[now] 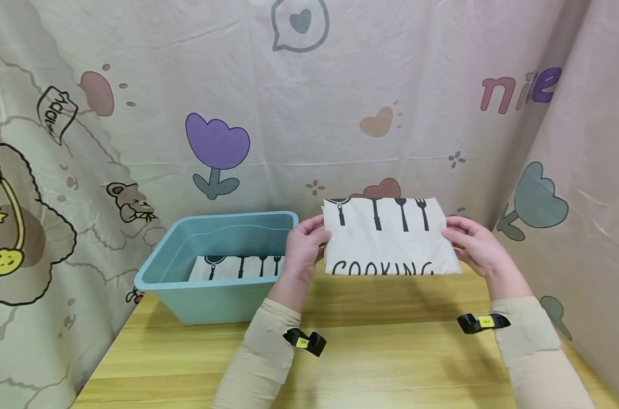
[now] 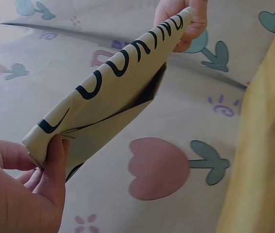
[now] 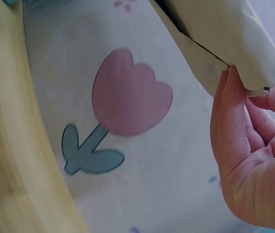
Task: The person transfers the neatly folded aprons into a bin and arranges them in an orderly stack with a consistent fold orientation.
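A folded off-white cloth [image 1: 386, 238], printed with dark kitchen utensils and the word COOKING, is held up above the table between both hands. My left hand [image 1: 303, 247] pinches its left edge, thumb on one side and fingers on the other. At the opposite edge, my right hand [image 1: 475, 245] grips the cloth the same way. Its folded layers [image 2: 122, 77] gape a little along the underside in the left wrist view. In the right wrist view, the fingertips [image 3: 232, 73] press against a lower corner of the cloth [image 3: 224, 39].
To the left stands a light blue plastic bin [image 1: 212, 301] on the wooden table [image 1: 381, 352]. Inside it lies another folded cloth [image 1: 233, 267] with the same utensil print. A patterned curtain [image 1: 309, 113] hangs behind and at both sides.
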The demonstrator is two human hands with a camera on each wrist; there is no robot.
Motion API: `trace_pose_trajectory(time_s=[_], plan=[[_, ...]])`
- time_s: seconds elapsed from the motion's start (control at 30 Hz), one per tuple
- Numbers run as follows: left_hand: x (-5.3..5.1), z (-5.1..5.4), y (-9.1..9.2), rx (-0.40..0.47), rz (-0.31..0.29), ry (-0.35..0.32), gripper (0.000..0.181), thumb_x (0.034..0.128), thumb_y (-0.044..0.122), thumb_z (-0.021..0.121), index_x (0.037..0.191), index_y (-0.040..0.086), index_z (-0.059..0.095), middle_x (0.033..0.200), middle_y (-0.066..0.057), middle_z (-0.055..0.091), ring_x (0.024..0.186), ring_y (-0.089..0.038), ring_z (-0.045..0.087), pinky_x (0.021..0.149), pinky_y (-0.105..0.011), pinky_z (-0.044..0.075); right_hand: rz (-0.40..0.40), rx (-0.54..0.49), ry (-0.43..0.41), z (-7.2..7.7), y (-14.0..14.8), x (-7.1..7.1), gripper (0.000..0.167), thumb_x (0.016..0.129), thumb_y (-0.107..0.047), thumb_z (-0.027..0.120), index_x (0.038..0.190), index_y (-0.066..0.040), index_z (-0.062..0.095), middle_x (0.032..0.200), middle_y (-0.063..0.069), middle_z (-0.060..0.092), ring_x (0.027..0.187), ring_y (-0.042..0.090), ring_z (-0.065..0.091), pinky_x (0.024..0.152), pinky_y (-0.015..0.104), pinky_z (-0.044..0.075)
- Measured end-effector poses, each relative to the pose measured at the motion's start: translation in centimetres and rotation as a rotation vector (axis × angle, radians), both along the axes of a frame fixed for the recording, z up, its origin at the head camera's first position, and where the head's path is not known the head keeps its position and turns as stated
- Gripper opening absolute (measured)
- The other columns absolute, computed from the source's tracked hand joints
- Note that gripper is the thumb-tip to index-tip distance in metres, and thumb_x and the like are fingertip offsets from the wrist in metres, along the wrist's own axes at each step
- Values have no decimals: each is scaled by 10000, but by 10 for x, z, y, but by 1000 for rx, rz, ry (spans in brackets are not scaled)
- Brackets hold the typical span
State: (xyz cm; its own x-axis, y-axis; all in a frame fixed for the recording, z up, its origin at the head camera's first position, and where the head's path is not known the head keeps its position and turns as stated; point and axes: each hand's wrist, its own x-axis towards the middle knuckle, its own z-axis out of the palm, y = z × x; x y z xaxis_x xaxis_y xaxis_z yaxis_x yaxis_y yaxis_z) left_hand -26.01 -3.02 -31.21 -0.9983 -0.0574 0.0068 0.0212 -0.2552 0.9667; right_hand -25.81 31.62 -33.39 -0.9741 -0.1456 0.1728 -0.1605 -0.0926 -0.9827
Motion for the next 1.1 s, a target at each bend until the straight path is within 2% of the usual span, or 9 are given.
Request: trace_pose_trajectory(time_s=[0.33,0.47,0.6,0.87,1.1], plan=[[1,22,-34,14,27,53,411,898,-60,624,1294,49,654,1153,-123,689,810,-140,659,654,-258,561,-20,10,29,26,-36,-2,142,975,-105,626,1092,-183,647,998,-48,688,853,91,665,710,241,574],[2,30,-55,2,27,74,416,914,-45,605,1322,33,628,1107,-120,682,740,-111,663,641,-240,561,3,-9,43,35,-55,-4,132,979,-86,615,1093,-150,636,986,-30,685,835,93,669,697,233,574],[2,35,-78,-6,22,73,427,930,-32,591,1352,36,602,1085,-75,677,751,-108,660,667,-242,562,28,-57,32,42,-78,-7,130,986,-40,584,1079,-124,620,963,-18,672,811,91,658,671,220,567],[0,36,-130,-70,10,90,455,963,-18,556,1415,-27,506,986,28,683,788,-86,657,719,-230,563,41,-105,27,41,-128,-18,173,978,45,526,1059,-91,599,899,-26,646,779,86,641,656,235,571],[5,39,-170,-58,1,88,516,953,-54,534,1452,-86,407,877,80,707,724,-48,658,668,-202,560,58,-114,18,34,-169,-24,198,970,55,535,1163,16,555,886,-14,637,757,105,646,646,249,570]])
